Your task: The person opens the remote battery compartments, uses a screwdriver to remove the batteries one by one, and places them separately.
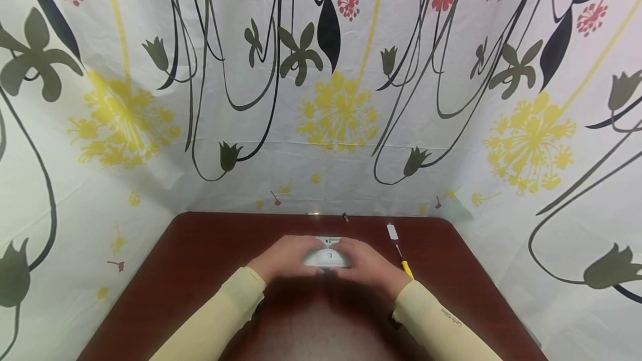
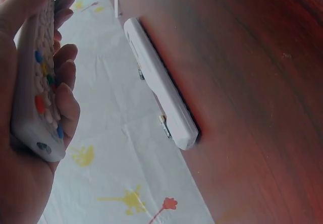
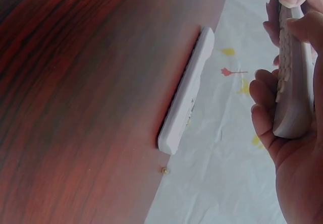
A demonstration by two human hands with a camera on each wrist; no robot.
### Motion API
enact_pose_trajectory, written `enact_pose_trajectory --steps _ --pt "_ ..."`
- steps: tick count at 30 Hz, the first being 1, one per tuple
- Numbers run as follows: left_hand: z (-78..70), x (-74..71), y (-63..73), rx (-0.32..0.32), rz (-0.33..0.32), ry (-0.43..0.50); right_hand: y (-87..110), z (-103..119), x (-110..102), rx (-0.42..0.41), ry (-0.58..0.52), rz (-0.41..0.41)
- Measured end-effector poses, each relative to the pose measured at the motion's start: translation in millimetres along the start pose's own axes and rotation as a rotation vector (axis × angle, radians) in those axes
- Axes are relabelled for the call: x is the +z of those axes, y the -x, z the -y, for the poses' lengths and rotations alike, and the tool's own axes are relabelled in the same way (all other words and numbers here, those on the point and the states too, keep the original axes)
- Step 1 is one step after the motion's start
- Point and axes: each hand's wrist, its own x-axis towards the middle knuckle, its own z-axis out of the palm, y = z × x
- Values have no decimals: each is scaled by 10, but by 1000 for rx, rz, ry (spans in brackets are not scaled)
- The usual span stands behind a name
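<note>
Both hands hold a white remote control in front of the body. Its smooth back is turned up, and the thumbs lie on it. In the left wrist view, the keypad side of the remote control shows red, blue, green and yellow buttons among pale ones. My left hand grips one end, with fingers curled underneath. At the opposite end, my right hand grips in the same way. Just beyond lies a long white remote-like casing with a dark lower edge, flat on the table.
To the right on the dark red table lies a yellow-handled screwdriver, with a small white flat piece at its tip. Two small battery-like cylinders lie near the far edge. A flower-patterned curtain surrounds the table.
</note>
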Motion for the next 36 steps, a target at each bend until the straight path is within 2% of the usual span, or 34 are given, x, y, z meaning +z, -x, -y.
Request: enact_pose_trajectory --steps 9,16,24,36 --pt "-58 -23 -3 -4 3 -26 -4 28 -11 -2 -7 -3" --pt "-65 -58 -4 -42 29 2 -10 43 -10 -56 3 -37" --pt "-29 -51 3 -42 19 26 -9 71 -16 -51 -7 -45" --pt "-28 -76 7 -57 23 48 2 71 21 -147 44 -106"
